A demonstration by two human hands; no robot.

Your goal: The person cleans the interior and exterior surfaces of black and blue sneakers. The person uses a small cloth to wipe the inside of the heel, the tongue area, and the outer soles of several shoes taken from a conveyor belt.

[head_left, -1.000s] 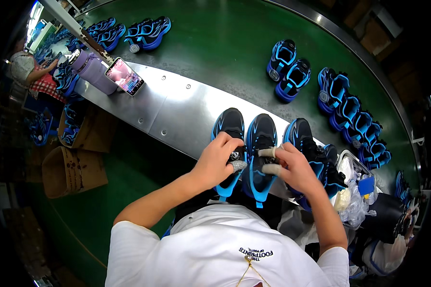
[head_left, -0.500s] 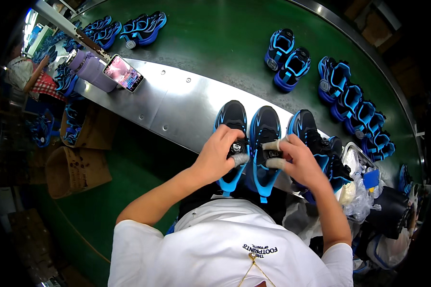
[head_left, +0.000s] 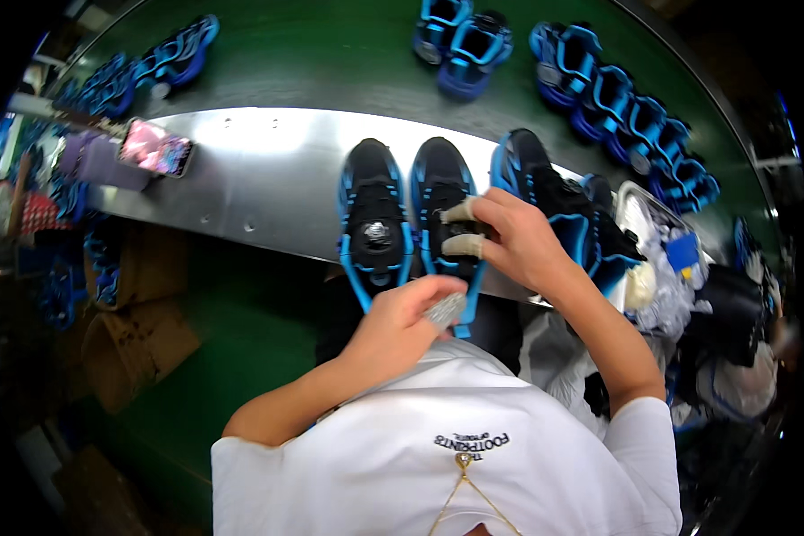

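Two black-and-blue sneakers lie side by side before me, toes pointing away. The left sneaker (head_left: pixel 372 192) has a round silvery dial on its tongue, and no hand is on it. On the middle sneaker (head_left: pixel 439 170), my right hand (head_left: pixel 518 239) has thumb and forefinger, both in pale finger covers, closed around the tongue, where a dial would sit. My left hand (head_left: pixel 397 326) is by that sneaker's heel, fingers curled and slightly blurred, its thumb wrapped in grey tape; its grip, if any, is hidden. Further sneakers (head_left: pixel 523 161) lie just right of my right hand.
Behind the metal ledge (head_left: pixel 277 170) runs a green belt (head_left: pixel 330 54) with sneakers in pairs and rows. A phone (head_left: pixel 156 147) leans against a purple bottle (head_left: pixel 107 161) at left. Right of me stands a tray of clear plastic bags (head_left: pixel 665 259). Cardboard boxes (head_left: pixel 138 348) stand lower left.
My left hand has left the left sneaker's dial and moved down and right to the middle sneaker's heel. My right hand stays on the middle sneaker. The whole view has shifted.
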